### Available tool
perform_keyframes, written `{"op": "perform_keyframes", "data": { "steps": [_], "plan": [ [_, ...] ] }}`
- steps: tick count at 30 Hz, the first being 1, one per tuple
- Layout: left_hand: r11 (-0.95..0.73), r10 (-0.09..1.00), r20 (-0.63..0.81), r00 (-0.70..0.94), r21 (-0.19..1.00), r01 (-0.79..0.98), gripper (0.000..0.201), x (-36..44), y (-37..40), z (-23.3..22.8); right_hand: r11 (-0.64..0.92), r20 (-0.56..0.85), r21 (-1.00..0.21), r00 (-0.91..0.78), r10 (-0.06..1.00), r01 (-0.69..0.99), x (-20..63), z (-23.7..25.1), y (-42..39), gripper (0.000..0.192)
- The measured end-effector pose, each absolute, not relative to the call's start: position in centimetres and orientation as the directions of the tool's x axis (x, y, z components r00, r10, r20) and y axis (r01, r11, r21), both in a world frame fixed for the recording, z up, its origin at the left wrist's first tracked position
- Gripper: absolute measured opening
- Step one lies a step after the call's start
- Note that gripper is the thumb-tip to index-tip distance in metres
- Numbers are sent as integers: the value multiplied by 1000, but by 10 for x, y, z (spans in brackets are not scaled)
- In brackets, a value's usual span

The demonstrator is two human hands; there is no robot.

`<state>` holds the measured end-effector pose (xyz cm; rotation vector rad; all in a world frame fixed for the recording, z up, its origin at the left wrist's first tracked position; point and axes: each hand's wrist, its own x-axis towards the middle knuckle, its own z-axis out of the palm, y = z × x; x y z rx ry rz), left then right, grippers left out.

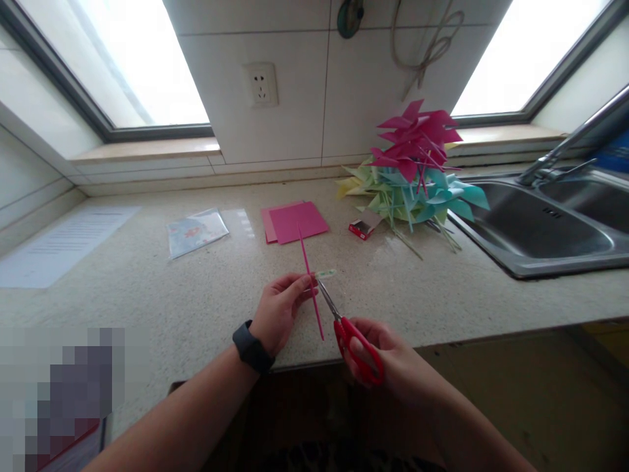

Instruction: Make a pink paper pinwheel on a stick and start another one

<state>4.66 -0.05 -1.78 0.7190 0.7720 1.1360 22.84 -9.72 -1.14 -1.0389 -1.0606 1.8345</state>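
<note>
My left hand [276,308], with a black watch on its wrist, pinches a thin pink stick [318,318] between thumb and fingers. At those fingertips a small pale green and clear strip [327,273] sticks out to the right; what it is I cannot make out. My right hand [393,357] has its fingers through the handles of red scissors [350,334]. The scissor blades point up and left, their tips close to the strip and my left fingertips. Whether the tips touch the strip I cannot tell. Beyond the hands lie square pink paper sheets [307,221].
Paper pinwheels [415,167] in pink, green, yellow and blue are heaped at the back right, before a steel sink [521,262]. A small red box [362,228] lies nearby. Leftward are a clear packet [196,233] and a printed sheet [63,242]. The counter's front edge runs below my hands.
</note>
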Motion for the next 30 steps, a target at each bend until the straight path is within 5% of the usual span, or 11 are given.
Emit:
{"op": "perform_keyframes", "data": {
  "steps": [30],
  "plan": [
    [203, 970, -128, 208, 896, -396, 20, 47, -6, -16, -372, -313, -909, -279, 908, -190, 211, -3, -98, 50]
  ]
}}
